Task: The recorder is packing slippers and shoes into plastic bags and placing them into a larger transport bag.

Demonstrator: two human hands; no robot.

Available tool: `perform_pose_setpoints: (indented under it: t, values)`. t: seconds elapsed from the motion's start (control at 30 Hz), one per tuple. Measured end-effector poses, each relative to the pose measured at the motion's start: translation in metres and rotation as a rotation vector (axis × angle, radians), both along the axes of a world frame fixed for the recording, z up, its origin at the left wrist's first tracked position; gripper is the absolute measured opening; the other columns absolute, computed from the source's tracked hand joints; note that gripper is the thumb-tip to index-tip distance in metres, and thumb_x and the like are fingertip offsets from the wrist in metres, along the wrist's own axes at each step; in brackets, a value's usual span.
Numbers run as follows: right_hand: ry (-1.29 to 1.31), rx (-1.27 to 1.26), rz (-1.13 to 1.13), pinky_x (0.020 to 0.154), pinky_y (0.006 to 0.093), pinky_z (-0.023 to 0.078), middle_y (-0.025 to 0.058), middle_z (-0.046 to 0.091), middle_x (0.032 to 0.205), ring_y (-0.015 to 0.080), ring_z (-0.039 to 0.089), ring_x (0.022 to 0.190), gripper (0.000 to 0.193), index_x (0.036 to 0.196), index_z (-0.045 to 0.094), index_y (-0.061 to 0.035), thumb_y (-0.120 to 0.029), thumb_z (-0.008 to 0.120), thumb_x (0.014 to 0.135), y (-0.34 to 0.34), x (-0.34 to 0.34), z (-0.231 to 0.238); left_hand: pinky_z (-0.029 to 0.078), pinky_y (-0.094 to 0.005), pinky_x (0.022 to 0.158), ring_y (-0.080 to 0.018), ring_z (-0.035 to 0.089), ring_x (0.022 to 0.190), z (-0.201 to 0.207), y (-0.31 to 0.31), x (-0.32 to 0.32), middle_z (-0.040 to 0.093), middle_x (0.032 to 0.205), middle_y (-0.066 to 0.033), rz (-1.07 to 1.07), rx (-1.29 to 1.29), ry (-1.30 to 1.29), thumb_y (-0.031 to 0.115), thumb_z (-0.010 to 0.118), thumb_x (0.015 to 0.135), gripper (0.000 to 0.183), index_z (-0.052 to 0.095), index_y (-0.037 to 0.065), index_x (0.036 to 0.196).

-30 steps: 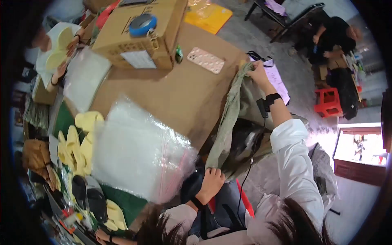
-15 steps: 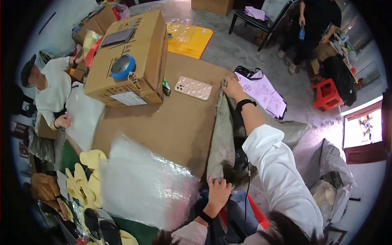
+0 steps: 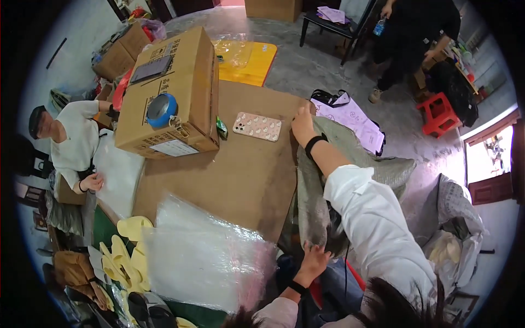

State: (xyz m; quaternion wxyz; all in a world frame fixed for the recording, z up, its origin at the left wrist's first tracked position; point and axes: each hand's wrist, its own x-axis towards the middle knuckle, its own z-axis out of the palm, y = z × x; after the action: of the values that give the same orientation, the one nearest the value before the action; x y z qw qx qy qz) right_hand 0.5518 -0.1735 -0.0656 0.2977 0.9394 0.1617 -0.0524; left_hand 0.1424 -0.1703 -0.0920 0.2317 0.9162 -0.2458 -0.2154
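While both arms stretch a grey-green woven sack (image 3: pixel 313 202) along the edge of the brown cardboard sheet (image 3: pixel 240 175) that covers the bench, the right hand (image 3: pixel 302 124) pinches the sack's far end with closed fingers at the sheet's far corner, and the left hand (image 3: pixel 314 261) grips its near end, fingers curled into the cloth, at the sheet's near corner. Held at two ends like this, the sack hangs taut and flat against the sheet's side, which looks like a way to open it out or straighten it.

On the sheet, just beside the right hand, lies a pink patterned phone (image 3: pixel 257 127), face down. Farther across the sheet stands a large cardboard box (image 3: pixel 169 93) with a blue tape roll (image 3: pixel 161 109) hanging on its side and a small green thing touching its corner. A pile of clear plastic bags (image 3: pixel 205 257) overlaps the sheet's near edge, close to the left hand, and pale yellow slippers (image 3: pixel 128 257) lie beyond the bags. Past the sheet's far corner a purple paper bag (image 3: pixel 353 117) rests on the floor, near the sack's upper end. Another person in a white shirt (image 3: pixel 74 145) sits on the far side of the sheet from the sack, and a person in black (image 3: pixel 410 38) stands well apart.
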Motion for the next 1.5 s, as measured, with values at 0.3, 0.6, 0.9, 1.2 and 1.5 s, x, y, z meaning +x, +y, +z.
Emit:
perform_pose_setpoints:
  t: [0.3, 0.6, 0.9, 1.2, 1.5]
  values:
    - [0.132, -0.378, 0.263, 0.111, 0.0547, 0.008, 0.0099, 0.029, 0.148, 0.0332, 0.019, 0.138, 0.051, 0.138, 0.042, -0.0104, -0.029, 0.046, 0.09, -0.017, -0.083, 0.033, 0.015, -0.0685, 0.102, -0.0292, 0.052, 0.104, -0.033, 0.011, 0.01, 0.06, 0.093, -0.0078, 0.065, 0.114, -0.027, 0.018, 0.054, 0.083, 0.016, 0.068, 0.018, 0.092]
    - [-0.039, 0.171, 0.314, 0.11, 0.0538, 0.014, 0.0188, 0.04, 0.14, 0.0358, 0.029, 0.133, 0.046, 0.125, 0.053, -0.0019, -0.023, 0.045, 0.085, -0.042, -0.163, 0.011, 0.013, -0.0738, 0.098, -0.0367, 0.044, 0.118, -0.048, 0.013, 0.007, 0.054, 0.119, -0.0133, -0.131, 0.209, 0.175, 0.027, 0.052, 0.086, 0.025, 0.068, 0.017, 0.102]
    - [0.696, 0.166, 0.233, 0.109, 0.0551, 0.01, 0.0135, 0.051, 0.129, 0.0304, 0.042, 0.126, 0.075, 0.14, 0.032, -0.0155, -0.064, 0.039, 0.084, -0.258, -0.336, -0.052, 0.028, -0.0619, 0.099, -0.0447, 0.041, 0.119, -0.05, 0.015, -0.011, 0.05, 0.126, -0.0187, -0.021, 0.187, 0.061, 0.018, 0.045, 0.085, 0.029, 0.069, 0.009, 0.1]
    - [0.498, 0.503, 0.424, 0.073, 0.0395, 0.05, 0.0094, 0.05, 0.126, 0.0261, 0.06, 0.098, 0.045, 0.127, 0.049, -0.0199, -0.023, 0.053, 0.082, -0.348, -0.344, -0.085, 0.014, -0.0614, 0.107, -0.038, 0.041, 0.123, -0.004, -0.018, -0.005, 0.061, 0.113, -0.0139, 0.142, 0.475, 0.059, 0.02, 0.048, 0.084, 0.028, 0.071, 0.01, 0.094]
    - [0.749, 0.492, 0.427, 0.071, 0.0474, 0.048, 0.0116, 0.065, 0.09, 0.033, 0.063, 0.086, 0.02, 0.092, 0.065, -0.0073, -0.018, 0.053, 0.08, -0.36, -0.342, -0.095, 0.018, -0.0655, 0.102, -0.0382, 0.037, 0.127, -0.041, -0.013, -0.04, 0.048, 0.128, -0.0185, 0.088, 0.493, -0.036, 0.031, 0.051, 0.088, 0.033, 0.061, 0.016, 0.115]
